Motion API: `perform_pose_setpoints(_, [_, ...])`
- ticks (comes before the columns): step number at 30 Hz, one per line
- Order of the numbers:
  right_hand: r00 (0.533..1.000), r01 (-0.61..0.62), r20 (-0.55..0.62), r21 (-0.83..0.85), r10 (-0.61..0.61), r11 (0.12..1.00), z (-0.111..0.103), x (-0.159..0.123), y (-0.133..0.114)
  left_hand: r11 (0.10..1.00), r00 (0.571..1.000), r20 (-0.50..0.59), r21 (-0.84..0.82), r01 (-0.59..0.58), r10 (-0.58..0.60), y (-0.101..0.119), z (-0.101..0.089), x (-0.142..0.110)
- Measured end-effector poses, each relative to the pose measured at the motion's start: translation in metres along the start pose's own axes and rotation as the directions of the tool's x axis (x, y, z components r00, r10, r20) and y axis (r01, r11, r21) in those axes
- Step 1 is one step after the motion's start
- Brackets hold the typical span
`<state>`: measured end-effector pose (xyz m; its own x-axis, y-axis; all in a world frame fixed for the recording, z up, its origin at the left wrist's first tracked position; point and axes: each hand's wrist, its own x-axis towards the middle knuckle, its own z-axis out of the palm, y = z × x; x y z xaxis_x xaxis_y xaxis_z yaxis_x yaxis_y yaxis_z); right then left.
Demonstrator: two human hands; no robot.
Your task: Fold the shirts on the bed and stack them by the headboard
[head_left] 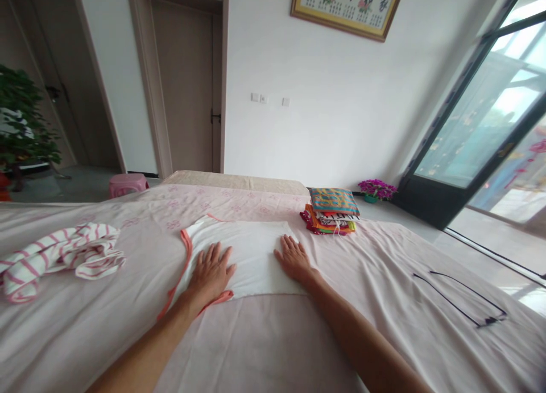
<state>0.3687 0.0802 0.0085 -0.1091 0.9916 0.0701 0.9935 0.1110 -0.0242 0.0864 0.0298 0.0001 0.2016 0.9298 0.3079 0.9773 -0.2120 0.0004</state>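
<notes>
A white tank top [255, 256] with orange trim lies spread out sideways on the pale pink bedsheet [264, 342]. Its trimmed neck and arm openings face left, and the plain hem is at the right. My left hand [211, 273] rests on it near the trimmed end, fingers spread. Flat on the hem end is my right hand [294, 258], its fingers stretched out. Neither hand grips anything. Parts of the shirt are hidden under both hands and the left forearm.
A stack of folded colourful clothes [333, 214] stands beyond my right hand. A crumpled red-striped white garment [63, 256] lies at the left. Eyeglasses [464, 299] rest on the sheet at the right. Behind the bed are a pink stool [128, 183] and potted purple flowers [377, 189].
</notes>
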Motion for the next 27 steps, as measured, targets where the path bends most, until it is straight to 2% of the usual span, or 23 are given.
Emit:
perform_pose_setpoints(5, [1.000, -0.006, 0.000, 0.007, 0.006, 1.000, -0.002, 0.000, -0.002, 1.000, 0.999, 0.039, -0.003, -0.012, 0.012, -0.001, 0.001, 0.000])
perform_pose_setpoints(9, [1.000, -0.022, 0.017, -0.001, 0.022, 1.000, -0.003, -0.001, -0.003, 0.996, 0.991, 0.098, -0.032, -0.083, 0.086, -0.002, -0.010, -0.004])
perform_pose_setpoints(12, [1.000, -0.024, 0.013, -0.006, 0.024, 1.000, -0.002, 0.000, -0.002, 0.982, 0.968, 0.178, -0.099, -0.164, 0.179, -0.014, -0.024, -0.008])
perform_pose_setpoints(14, [1.000, -0.018, 0.010, -0.008, 0.018, 1.000, -0.001, 0.000, -0.001, 0.966, 0.948, 0.211, -0.155, -0.209, 0.239, -0.031, -0.031, -0.010])
perform_pose_setpoints(17, [1.000, -0.013, 0.014, 0.000, 0.013, 1.000, 0.002, 0.002, 0.000, 0.945, 0.948, 0.178, -0.242, -0.219, 0.265, -0.065, -0.037, -0.016])
perform_pose_setpoints(21, [1.000, -0.016, 0.004, 0.010, 0.016, 1.000, 0.004, 0.003, 0.002, 0.923, 0.978, 0.061, -0.347, -0.165, 0.197, -0.104, -0.049, -0.038])
perform_pose_setpoints(24, [1.000, -0.013, 0.006, 0.008, 0.013, 1.000, 0.004, 0.003, 0.002, 0.881, 0.964, -0.027, -0.398, -0.255, 0.266, -0.114, -0.068, -0.063])
perform_pose_setpoints(27, [1.000, -0.018, 0.014, 0.008, 0.018, 1.000, 0.003, 0.002, 0.001, 0.833, 0.920, -0.038, -0.411, -0.369, 0.389, -0.116, -0.087, -0.086])
